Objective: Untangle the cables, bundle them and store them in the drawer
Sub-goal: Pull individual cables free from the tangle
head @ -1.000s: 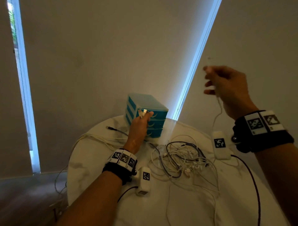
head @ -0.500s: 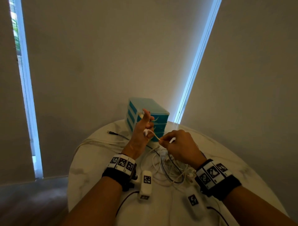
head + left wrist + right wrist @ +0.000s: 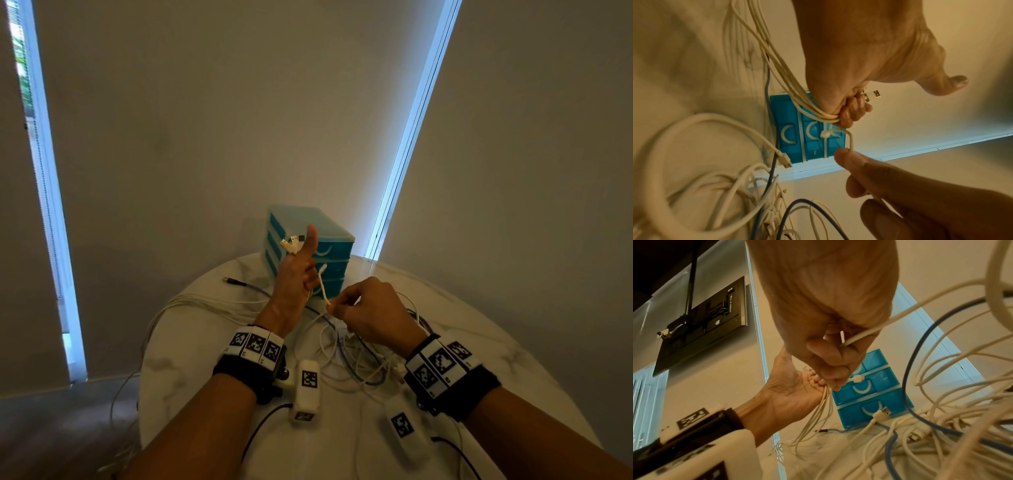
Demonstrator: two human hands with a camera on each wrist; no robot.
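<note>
The left hand (image 3: 294, 278), raised before the blue drawer unit (image 3: 310, 249), curls its grip around gathered white cables (image 3: 789, 87). Just to its right, the right hand (image 3: 373, 317) pinches one white cable end (image 3: 323, 286), pointing up toward the left fist.

Smooth, matt white rubbery sheathing on the white cables (image 3: 789, 81), one blue-grey cable (image 3: 906, 386) just as sleek beside them. Bright bare metal gleams on the USB plugs (image 3: 293, 241). The drawer unit (image 3: 329, 253) is glossy translucent turquoise plastic with a frosted, paler top. Polished white marble-look table (image 3: 513, 342), faintly veined. Black cloth wrist straps (image 3: 243, 371) carry matt printed tags.
</note>
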